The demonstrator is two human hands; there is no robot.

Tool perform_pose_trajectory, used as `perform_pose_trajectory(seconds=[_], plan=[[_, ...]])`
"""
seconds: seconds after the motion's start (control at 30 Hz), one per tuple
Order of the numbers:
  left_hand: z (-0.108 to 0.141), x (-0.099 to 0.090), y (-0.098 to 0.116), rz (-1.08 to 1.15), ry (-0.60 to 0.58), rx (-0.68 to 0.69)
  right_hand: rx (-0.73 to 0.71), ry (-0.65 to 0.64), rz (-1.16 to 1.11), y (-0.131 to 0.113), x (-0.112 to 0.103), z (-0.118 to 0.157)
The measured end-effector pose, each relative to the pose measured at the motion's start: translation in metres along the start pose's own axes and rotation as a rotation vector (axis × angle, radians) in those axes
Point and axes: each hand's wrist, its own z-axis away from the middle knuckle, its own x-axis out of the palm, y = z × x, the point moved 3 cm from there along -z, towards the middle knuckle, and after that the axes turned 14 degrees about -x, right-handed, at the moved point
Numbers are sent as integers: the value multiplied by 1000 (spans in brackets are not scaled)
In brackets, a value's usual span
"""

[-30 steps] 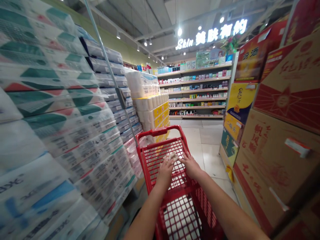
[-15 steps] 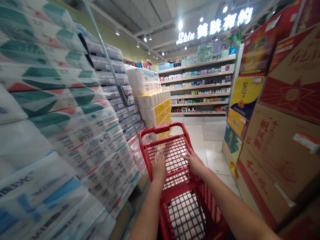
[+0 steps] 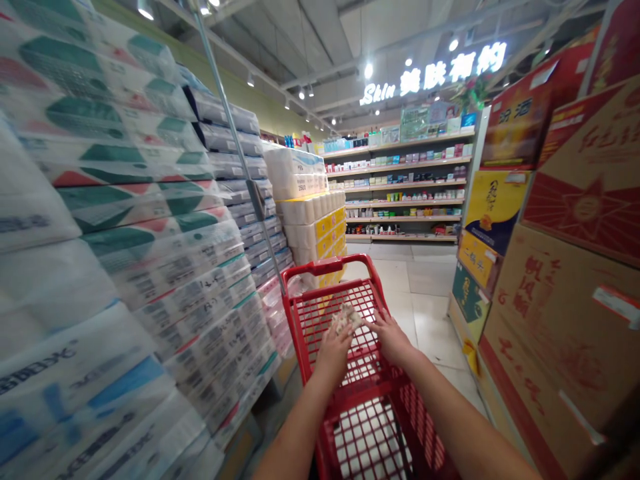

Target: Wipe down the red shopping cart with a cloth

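A crumpled, pale speckled cloth [image 3: 349, 316] is in the fingers of my left hand [image 3: 333, 349], above the upper grid of a red shopping cart [image 3: 376, 273]. My right hand [image 3: 393, 338] is at the cart's right side with its fingers spread apart. Its fingertips come close to the cloth's right edge; whether they touch it I cannot tell. The cart has a raised handle-like bar at its far end and a lower mesh basket nearer to me.
Stacked paper packs [image 3: 165, 220] line the left, with a metal pole [image 3: 235, 147] in front of them. Cardboard cartons [image 3: 565, 320] are piled on the right. A tiled aisle [image 3: 425, 277] leads to product shelves [image 3: 400, 180] at the back.
My left hand has moved right across the cart with the cloth, toward my right hand. More of the cloth shows now. My right hand has barely moved; the view has shifted slightly.
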Motion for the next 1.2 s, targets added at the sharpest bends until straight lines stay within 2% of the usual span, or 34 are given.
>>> perform_pose_trajectory(seconds=[0.17,0.33,0.47,0.5,0.63,0.67,0.8,0.83,0.97,1.0,1.13,1.2], plan=[[6,-5,-2,30,115,-159,-14,20,5,0,0,1],[9,-2,3,19,53,-2,-4,0,11,0,0,1],[5,-2,-7,21,117,-176,-6,-8,19,0,-1,1],[5,0,-6,31,113,-177,-4,-6,21,0,-1,1],[10,5,6,79,49,45,-4,-2,15,1,0,1],[10,4,6,82,53,38,-4,-4,9,2,1,1],[4,-1,-6,74,114,-207,-2,11,7,3,3,1],[2,-1,-6,75,100,-202,-3,15,14,4,4,1],[2,4,4,86,-31,25,-9,10,23,4,5,0],[3,4,6,85,-34,23,-8,8,19,4,5,0],[4,-1,4,82,31,-142,0,4,6,3,2,1],[4,-1,6,95,0,-96,-2,-1,5,2,1,2]])
